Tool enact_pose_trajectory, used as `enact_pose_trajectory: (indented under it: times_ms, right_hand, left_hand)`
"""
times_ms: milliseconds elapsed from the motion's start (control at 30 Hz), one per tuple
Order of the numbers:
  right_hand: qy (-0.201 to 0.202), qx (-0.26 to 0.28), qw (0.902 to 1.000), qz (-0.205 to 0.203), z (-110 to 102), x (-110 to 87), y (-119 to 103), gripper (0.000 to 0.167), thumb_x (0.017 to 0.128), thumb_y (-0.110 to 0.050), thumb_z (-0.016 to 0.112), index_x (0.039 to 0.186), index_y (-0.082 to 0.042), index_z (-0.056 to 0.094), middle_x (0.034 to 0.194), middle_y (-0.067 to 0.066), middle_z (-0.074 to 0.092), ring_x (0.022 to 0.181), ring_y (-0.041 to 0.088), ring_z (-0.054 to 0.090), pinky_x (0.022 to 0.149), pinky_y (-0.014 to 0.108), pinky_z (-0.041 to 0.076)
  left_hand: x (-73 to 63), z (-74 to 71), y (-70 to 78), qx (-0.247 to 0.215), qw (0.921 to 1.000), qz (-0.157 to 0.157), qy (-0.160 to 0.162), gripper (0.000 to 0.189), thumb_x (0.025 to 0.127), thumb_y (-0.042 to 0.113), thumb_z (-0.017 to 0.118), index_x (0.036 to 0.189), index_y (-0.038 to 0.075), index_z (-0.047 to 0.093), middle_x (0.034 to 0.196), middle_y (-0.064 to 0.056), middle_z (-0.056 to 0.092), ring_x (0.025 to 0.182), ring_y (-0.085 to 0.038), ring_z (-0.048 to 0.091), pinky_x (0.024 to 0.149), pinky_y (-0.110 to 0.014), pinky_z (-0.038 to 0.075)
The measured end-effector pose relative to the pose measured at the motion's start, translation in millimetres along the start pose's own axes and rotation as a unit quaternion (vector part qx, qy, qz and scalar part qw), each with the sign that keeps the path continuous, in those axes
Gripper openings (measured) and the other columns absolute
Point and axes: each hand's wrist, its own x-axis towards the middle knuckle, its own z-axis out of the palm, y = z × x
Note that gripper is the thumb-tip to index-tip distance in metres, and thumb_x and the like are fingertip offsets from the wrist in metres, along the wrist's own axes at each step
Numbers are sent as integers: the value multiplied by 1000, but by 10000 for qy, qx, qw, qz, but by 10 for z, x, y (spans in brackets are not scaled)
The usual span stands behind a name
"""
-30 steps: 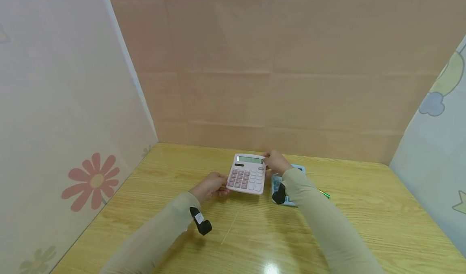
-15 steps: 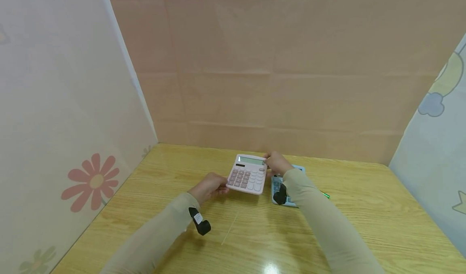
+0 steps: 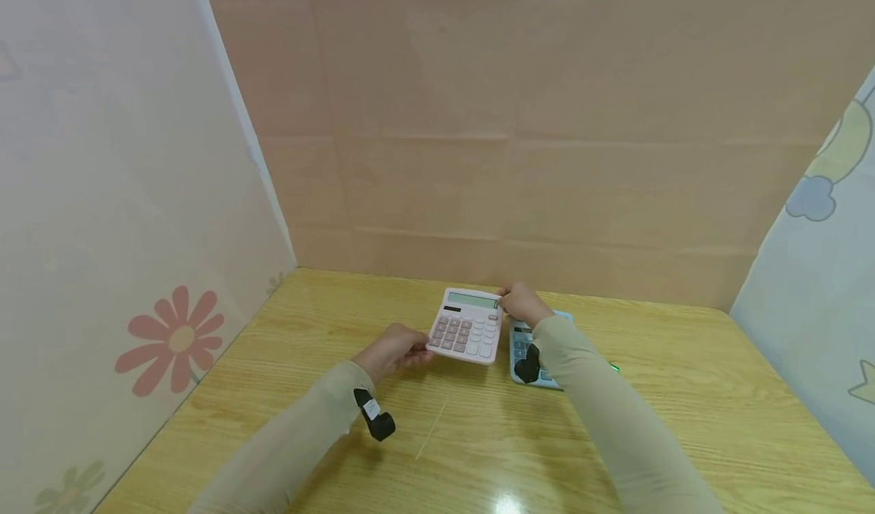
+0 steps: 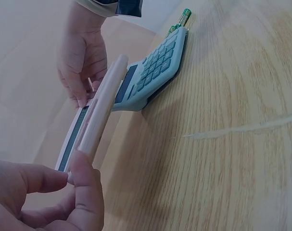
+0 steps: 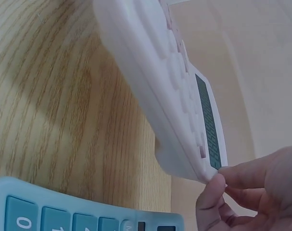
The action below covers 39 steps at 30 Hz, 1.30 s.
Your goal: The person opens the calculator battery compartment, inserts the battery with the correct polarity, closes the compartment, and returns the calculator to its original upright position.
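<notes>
A pink calculator (image 3: 465, 326) is held tilted above the table, its keys and screen facing up toward the head camera. My left hand (image 3: 395, 351) pinches its lower left corner between thumb and fingers. At the upper right corner, beside the screen, my right hand (image 3: 522, 304) grips the edge with thumb and fingertips. The left wrist view shows the pink calculator (image 4: 90, 122) nearly edge-on between both hands. Under my right wrist lies a light blue calculator (image 3: 519, 356), partly covered by the sleeve; its keys show in the left wrist view.
Green batteries (image 4: 185, 17) lie beyond the blue calculator, mostly hidden by my right sleeve in the head view. A pale scratch-like line (image 3: 431, 429) marks the wooden table (image 3: 328, 309). Paper-covered walls stand at the back and both sides.
The pink calculator and my right hand have shifted slightly to the right. My right sleeve covers more of the green batteries. Both hands keep their hold.
</notes>
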Motion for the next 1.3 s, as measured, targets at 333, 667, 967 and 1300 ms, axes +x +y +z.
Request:
enact_pose_trajectory:
  times_ms: [333,667,967,1300]
  right_hand:
    - [0,91,9999,-120,-49,-55,-28,24,101,-12,46,102,5,63,71,6,54,62,14,48,59,23,39]
    - [44,38,9999,-128,-45,-69,-35,22,101,-10,47,95,4,62,72,5,54,67,17,53,63,23,45]
    - [159,442,9988,-98,-40,-63,-38,27,101,-12,45,115,8,58,84,11,54,77,21,56,77,35,54]
    - [424,1154,9923,-167,-63,-81,-81,32,102,-14,42,122,8,53,94,11,54,85,24,56,88,39,55]
  left_hand:
    - [-21,-48,17,104,9999,-25,-67,22,97,7,53,110,-9,61,77,-9,62,61,-10,61,61,-18,56]
    - [-3,-67,14,206,9995,139,-186,21,97,7,53,107,-9,62,73,-7,62,60,-9,61,58,-16,54]
    - [-11,-96,34,153,9991,295,-253,23,98,9,52,107,-9,63,73,-7,64,61,-8,62,49,-12,47]
    - [-16,-100,61,-48,9978,606,-254,28,99,8,52,119,-11,57,91,-13,64,70,-11,64,65,-19,56]
